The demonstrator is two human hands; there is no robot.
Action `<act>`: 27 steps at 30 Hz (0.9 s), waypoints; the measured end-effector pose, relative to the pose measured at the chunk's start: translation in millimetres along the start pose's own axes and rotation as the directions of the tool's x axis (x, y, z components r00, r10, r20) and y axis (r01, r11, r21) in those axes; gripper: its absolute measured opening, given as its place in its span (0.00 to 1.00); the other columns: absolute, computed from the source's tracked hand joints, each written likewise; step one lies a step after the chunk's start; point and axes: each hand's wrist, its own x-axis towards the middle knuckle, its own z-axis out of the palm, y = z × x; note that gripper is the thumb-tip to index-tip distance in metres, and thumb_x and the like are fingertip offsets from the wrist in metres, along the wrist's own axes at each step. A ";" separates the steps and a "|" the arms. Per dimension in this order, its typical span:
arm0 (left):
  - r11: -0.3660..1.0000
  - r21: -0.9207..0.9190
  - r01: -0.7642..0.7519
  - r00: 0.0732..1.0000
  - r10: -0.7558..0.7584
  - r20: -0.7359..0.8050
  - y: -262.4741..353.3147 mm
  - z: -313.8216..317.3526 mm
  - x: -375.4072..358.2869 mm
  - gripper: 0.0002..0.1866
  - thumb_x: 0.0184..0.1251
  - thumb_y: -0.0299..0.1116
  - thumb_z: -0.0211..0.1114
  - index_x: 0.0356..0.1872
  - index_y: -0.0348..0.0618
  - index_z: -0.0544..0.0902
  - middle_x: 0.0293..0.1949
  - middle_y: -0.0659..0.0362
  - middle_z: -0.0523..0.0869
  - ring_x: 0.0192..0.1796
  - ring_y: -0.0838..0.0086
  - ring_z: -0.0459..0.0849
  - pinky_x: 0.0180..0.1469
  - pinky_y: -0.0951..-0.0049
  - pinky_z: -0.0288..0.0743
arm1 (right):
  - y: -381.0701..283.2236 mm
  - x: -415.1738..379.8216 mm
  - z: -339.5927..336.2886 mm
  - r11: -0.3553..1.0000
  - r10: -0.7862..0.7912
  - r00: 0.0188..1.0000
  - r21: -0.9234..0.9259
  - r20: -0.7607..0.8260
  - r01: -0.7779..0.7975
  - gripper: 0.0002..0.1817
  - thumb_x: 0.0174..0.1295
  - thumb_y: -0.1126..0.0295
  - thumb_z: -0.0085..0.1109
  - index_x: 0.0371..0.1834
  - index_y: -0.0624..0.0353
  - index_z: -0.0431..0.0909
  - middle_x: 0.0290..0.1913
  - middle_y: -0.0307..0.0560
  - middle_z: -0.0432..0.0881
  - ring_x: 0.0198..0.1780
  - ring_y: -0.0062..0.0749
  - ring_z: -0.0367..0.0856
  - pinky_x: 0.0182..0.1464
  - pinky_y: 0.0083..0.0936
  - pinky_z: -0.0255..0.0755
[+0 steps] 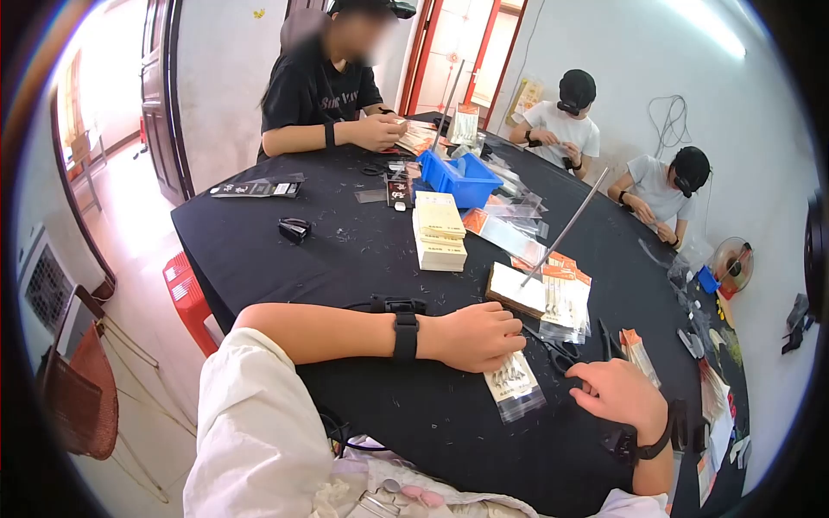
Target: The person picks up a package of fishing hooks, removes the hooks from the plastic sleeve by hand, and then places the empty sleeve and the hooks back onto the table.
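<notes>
My left hand [473,335] is closed, its bent fingers over the top end of a clear packet of small metal hooks [511,377] on the black cloth. The fingers hide that end of the packet. My right hand [617,393] has thumb and index finger apart, the index fingertip right at a loop of the black scissors [563,354]. A black-handled tool [610,342] stands just beyond that hand. Beyond my left hand is a white-topped block [516,290] with a metal rod [566,226] slanting up from it. More hook packets [566,298] are piled against the block.
Stacked cream cards [439,231] and a blue bin [459,179] stand mid-table. A black stapler [294,229] lies to the left. Across the table, a person in black [319,95] and two in white [561,129] handle small items. Red stools [190,298] stand left.
</notes>
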 end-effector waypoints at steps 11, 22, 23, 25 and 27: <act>1.000 0.008 0.004 1.000 -0.004 0.010 0.2 -0.5 -0.3 0.12 0.63 0.37 0.65 0.42 0.43 0.78 0.41 0.56 0.78 0.43 0.62 0.78 0.52 0.64 0.72 | -1.5 8.7 19.8 0.992 -0.092 0.995 -0.086 -0.041 0.088 0.12 0.56 0.71 0.55 0.39 0.62 0.86 0.34 0.50 0.87 0.39 0.44 0.86 0.46 0.35 0.77; 1.000 0.005 0.026 0.999 -0.026 0.046 0.4 -0.5 1.6 0.12 0.63 0.37 0.64 0.42 0.43 0.78 0.40 0.56 0.78 0.44 0.63 0.79 0.52 0.64 0.72 | 13.8 13.0 18.0 0.993 -0.063 0.994 0.098 -0.092 0.072 0.13 0.53 0.73 0.55 0.36 0.59 0.89 0.34 0.52 0.87 0.36 0.48 0.86 0.44 0.37 0.80; 1.000 0.018 0.025 0.998 -0.026 0.050 1.3 -2.8 2.0 0.11 0.63 0.37 0.64 0.42 0.43 0.78 0.40 0.56 0.78 0.43 0.62 0.78 0.52 0.64 0.72 | 15.8 13.3 19.3 0.992 -0.081 0.992 0.089 -0.095 0.089 0.13 0.53 0.72 0.55 0.36 0.60 0.89 0.34 0.52 0.87 0.36 0.48 0.86 0.43 0.36 0.80; 0.999 0.020 0.026 0.998 -0.027 0.059 2.7 -2.1 0.5 0.11 0.63 0.37 0.64 0.42 0.42 0.78 0.40 0.56 0.78 0.43 0.62 0.78 0.51 0.64 0.72 | 16.7 13.2 23.4 0.991 -0.095 0.991 0.090 -0.091 0.103 0.13 0.52 0.72 0.55 0.36 0.60 0.89 0.34 0.52 0.87 0.36 0.47 0.86 0.43 0.36 0.80; 1.000 0.020 0.003 1.000 -0.003 0.005 1.2 -0.6 0.5 0.12 0.63 0.37 0.65 0.42 0.42 0.78 0.40 0.56 0.79 0.43 0.62 0.78 0.51 0.63 0.72 | 17.6 14.4 24.9 0.991 -0.070 0.994 0.105 -0.086 0.079 0.13 0.52 0.72 0.55 0.36 0.61 0.89 0.34 0.52 0.87 0.36 0.47 0.86 0.43 0.36 0.80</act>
